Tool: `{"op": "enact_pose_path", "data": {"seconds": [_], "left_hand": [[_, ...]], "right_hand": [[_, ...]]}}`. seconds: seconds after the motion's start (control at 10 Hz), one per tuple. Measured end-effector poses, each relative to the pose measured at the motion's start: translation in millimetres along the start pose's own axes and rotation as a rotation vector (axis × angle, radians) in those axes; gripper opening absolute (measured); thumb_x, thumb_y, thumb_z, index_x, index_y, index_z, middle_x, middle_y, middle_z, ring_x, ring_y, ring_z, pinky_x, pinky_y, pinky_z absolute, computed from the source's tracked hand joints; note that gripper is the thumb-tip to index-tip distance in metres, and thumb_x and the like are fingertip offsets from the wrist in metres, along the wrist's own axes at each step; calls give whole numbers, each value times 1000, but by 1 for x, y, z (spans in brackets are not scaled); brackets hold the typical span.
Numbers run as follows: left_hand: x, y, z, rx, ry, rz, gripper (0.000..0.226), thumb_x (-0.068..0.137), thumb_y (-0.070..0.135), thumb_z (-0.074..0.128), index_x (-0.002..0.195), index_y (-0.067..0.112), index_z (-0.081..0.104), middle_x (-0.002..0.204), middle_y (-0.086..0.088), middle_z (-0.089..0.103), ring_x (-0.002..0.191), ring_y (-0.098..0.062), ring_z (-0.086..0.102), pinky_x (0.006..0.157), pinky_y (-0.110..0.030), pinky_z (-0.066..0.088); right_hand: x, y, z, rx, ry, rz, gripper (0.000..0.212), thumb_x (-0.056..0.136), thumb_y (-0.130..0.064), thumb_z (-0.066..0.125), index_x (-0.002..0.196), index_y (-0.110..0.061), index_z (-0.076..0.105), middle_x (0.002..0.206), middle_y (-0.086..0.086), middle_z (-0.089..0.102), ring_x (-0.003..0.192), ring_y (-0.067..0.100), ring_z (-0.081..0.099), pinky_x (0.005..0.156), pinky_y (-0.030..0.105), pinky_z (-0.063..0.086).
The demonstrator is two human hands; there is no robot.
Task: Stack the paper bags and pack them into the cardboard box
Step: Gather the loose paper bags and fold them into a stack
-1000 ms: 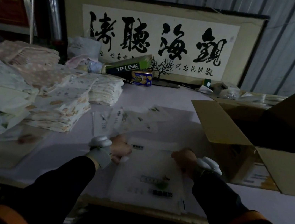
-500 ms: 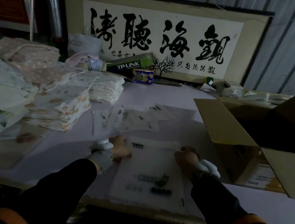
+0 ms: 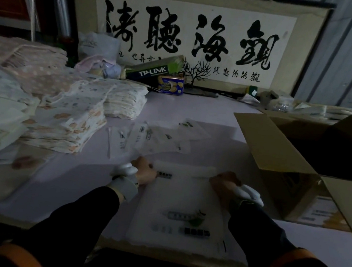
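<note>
Both hands grip the far corners of a white paper bag stack (image 3: pixel 179 209) lying flat on the tabletop (image 3: pixel 72 178): left hand (image 3: pixel 144 170), right hand (image 3: pixel 224 183). The open cardboard box (image 3: pixel 279 150) stands just right of it.

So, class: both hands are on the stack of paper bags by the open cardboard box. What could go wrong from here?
1. The left hand and right hand hold only the far end of the stack of paper bags; when lifted, loose bags may slide apart or sag.
2. The cardboard box has a flap leaning toward the stack; the bags could catch on it.
3. Loose bags lie just beyond and may be dragged along.
</note>
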State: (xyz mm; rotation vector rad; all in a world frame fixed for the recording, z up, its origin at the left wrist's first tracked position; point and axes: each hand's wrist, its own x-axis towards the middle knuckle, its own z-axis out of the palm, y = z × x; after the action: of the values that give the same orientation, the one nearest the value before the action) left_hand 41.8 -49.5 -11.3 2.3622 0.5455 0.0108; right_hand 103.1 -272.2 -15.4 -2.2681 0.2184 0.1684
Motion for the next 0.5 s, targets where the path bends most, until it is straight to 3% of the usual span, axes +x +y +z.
{"op": "enact_pose_path", "data": {"seconds": [0.1,0.2,0.3,0.4,0.5], "left_hand": [[2,-1,0,-11,85,2,26,90,20,57,97,-2,69,105,-19,69,99,-35,64,77,-30,48],[3,2,1,-8,147,13,14,88,13,59,78,13,69,103,-18,70,100,-36,64,80,-28,48],[5,1,4,-34,173,-13,43,87,10,57,55,28,35,77,-10,59,84,-30,57,73,-25,37],[2,3,3,-92,155,-8,15,89,16,57,75,11,61,104,-21,68,103,-36,62,80,-32,46],[4,0,4,-230,137,-42,25,95,28,49,98,5,57,106,-18,61,103,-35,57,86,-37,44]], "right_hand": [[-3,8,-10,-28,-78,-45,42,89,-33,55,123,-9,55,128,11,56,124,30,52,104,39,43],[2,10,-12,-91,-89,-69,48,81,-48,52,119,-18,54,126,8,53,123,31,50,105,43,41],[7,0,1,-96,5,-45,40,83,-26,57,118,-6,59,121,17,62,112,36,58,92,37,48],[5,-2,5,-72,49,-12,52,82,-26,56,128,-3,51,130,20,54,119,38,52,100,42,45],[7,5,4,-124,-23,-25,67,91,-42,45,145,-5,29,154,16,27,142,33,27,117,48,23]]}}
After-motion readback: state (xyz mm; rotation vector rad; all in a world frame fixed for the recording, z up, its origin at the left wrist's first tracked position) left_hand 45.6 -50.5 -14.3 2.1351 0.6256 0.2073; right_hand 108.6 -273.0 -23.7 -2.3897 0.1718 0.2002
